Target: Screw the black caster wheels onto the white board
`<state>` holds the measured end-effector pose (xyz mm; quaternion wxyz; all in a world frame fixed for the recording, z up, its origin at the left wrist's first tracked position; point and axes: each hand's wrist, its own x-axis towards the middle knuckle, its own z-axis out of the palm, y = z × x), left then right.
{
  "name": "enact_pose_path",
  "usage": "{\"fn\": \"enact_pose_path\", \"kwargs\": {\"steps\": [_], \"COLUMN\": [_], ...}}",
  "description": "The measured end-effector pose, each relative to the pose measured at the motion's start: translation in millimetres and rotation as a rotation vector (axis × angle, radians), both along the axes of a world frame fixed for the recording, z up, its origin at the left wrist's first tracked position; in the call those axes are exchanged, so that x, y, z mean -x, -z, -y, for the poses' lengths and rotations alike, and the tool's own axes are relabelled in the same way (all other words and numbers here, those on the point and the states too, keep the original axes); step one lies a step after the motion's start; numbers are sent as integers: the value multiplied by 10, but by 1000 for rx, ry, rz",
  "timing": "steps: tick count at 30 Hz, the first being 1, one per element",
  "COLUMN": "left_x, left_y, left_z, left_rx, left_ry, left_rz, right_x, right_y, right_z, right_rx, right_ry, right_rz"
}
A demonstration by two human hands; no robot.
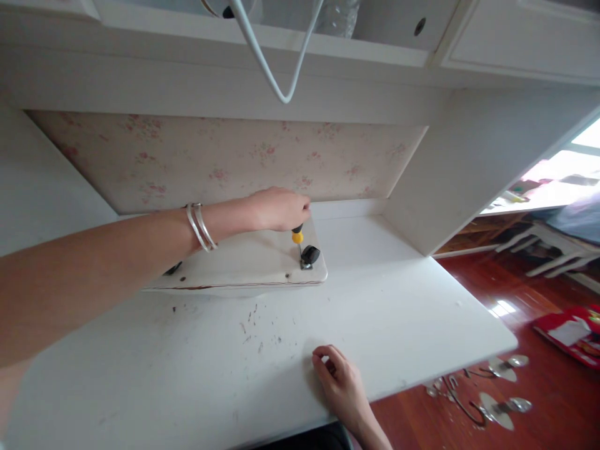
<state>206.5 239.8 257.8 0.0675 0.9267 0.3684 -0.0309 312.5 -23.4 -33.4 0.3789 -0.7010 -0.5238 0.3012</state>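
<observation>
My left hand (277, 209), with bangles on the wrist, is closed round the handle of a yellow and black screwdriver (297, 237). The screwdriver stands upright, its tip down at a small metal bracket (307, 265) beside a black caster wheel (310, 254). Both sit at the right corner of a white wooden board (244, 265) lying on the white desk (398, 312). My right hand (338, 378) rests on the desk near its front edge, fingers curled in; whether anything is in them I cannot make out.
A floral back panel (225, 159) and white side walls enclose the desk under a shelf. A white cable (281, 62) hangs down from above. On the red wooden floor (525, 387) at the right lie metal parts (487, 390) and a red item (569, 331).
</observation>
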Motion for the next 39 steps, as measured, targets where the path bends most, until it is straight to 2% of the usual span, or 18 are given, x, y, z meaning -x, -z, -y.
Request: {"fn": "enact_pose_path", "kwargs": {"steps": [5, 11, 13, 16, 18, 25, 27, 34, 39], "left_x": [-15, 14, 20, 20, 23, 91, 109, 128, 122], "left_y": [-16, 20, 16, 0, -1, 74, 92, 128, 126], "left_z": [9, -22, -24, -17, -13, -47, -47, -34, -4], "left_rx": [25, -72, -71, -14, -1, -54, -86, -126, -80], "left_ry": [190, -22, 14, 137, 163, -27, -45, -30, 95], "left_rz": [-101, -47, -60, -94, -92, -16, -15, -69, -21], "right_x": [7, 5, 2, 5, 11, 6, -2, 9, 24], "right_y": [-9, -4, -10, -24, -26, 40, 56, 44, 30], "right_z": [-4, 2, 1, 0, 4, 24, 26, 36, 40], "right_rx": [2, 12, 17, 25, 28, 35, 39, 55, 57], "right_ry": [3, -1, -7, -9, -11, -26, -29, -23, -19], "right_rz": [0, -3, -1, 0, -2, -2, 2, 5, -3]}}
